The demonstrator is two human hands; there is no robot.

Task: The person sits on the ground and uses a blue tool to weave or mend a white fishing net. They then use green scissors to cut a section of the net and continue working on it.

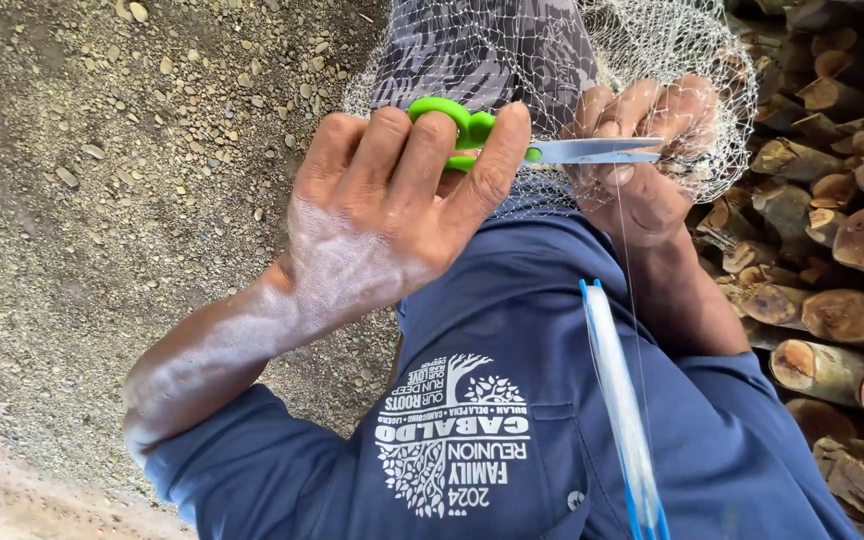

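Observation:
My left hand grips scissors with bright green handles, fingers and thumb through the loops. The blades are nearly closed and point right, lying against my right hand. That hand is bunched around a fold of fine white mesh netting, which drapes over my lap and patterned trousers. A thin clear line runs from the netting down past my right forearm. A flat blue and white netting shuttle wound with line rests against my blue shirt.
A stack of cut logs with sawn ends facing me fills the right side. Gravel and sandy ground covers the left.

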